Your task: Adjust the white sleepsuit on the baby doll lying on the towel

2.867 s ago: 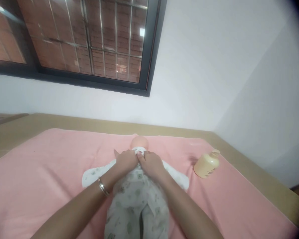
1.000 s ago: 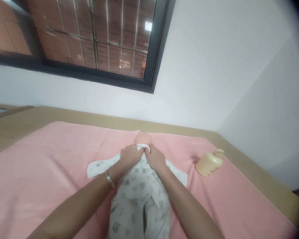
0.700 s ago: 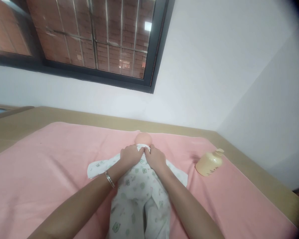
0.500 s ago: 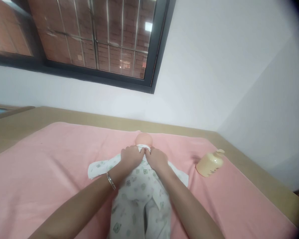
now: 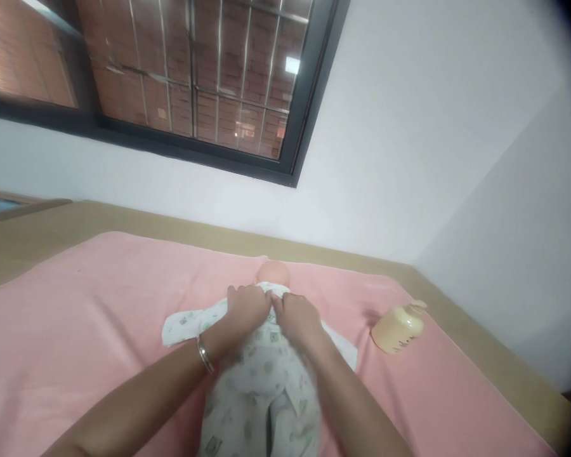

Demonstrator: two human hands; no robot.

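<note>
Head view: toward six o'clock, the patterned garment [image 5: 259, 371] already covers the doll [image 5: 273, 273] below its head, left hand [image 5: 247, 309] and right hand [image 5: 301, 319] pinching its neckline [image 5: 275, 287], whose fastening cannot be told.

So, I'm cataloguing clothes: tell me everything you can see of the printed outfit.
The white outfit, in soft-looking cloth with small green prints, lies on the pink sheet below a rounded, doll-like head. A sleeve spreads to each side; two rumpled legs run toward the camera and out of frame. The left hand and right hand grip its front near the neckline, close together, covering part of it.
</note>
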